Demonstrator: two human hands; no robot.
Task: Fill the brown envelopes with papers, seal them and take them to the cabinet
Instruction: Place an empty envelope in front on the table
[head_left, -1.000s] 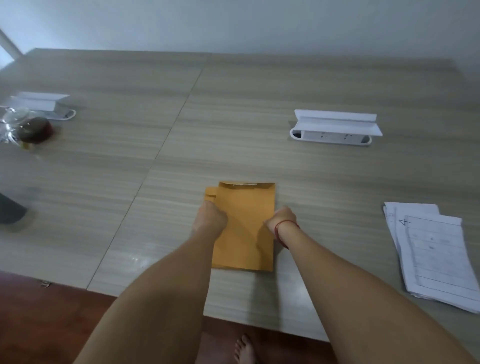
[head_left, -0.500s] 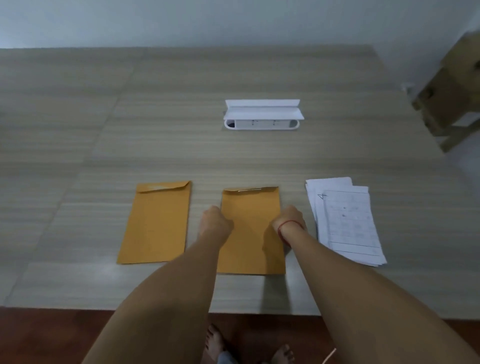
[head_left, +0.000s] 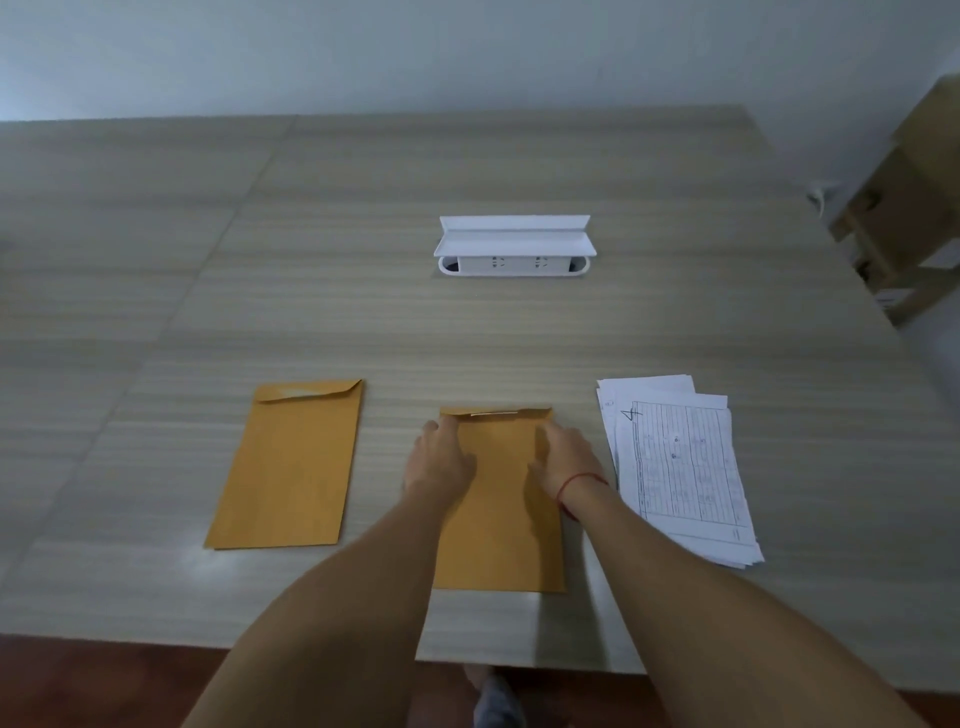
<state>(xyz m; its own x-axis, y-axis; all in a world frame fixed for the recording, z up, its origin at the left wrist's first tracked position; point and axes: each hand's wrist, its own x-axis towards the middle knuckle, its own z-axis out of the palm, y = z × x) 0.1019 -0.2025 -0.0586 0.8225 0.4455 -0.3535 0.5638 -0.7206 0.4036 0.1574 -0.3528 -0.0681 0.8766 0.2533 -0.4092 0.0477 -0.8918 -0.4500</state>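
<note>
A wood-grain surface (head_left: 363, 322) fills most of the frame, its near edge running along the bottom above a dark red floor (head_left: 78, 680); at the right edge of the frame stands a blurred cardboard-coloured piece of furniture (head_left: 904, 208); two bare forearms reach up from the bottom centre; between them, at lower centre, a brown envelope (head_left: 498, 530) lies flat with its flap end away from the viewer, a thin pale strip showing at the flap; a second brown envelope (head_left: 291, 467) lies flat to its left, apart from it, flap folded down; a stack of printed papers (head_left: 680, 467) lies fanned at centre right, just beside the middle envelope; a white socket box with its lid raised (head_left: 514, 249) sits at upper centre; the left hand (head_left: 441, 462) rests on the upper left part of the middle envelope, fingers extended and flat, grip open and closed around nothing; the right hand (head_left: 569, 457), a red string (head_left: 576, 483) at its wrist, presses the upper right part likewise, fingers spread and flat.
</note>
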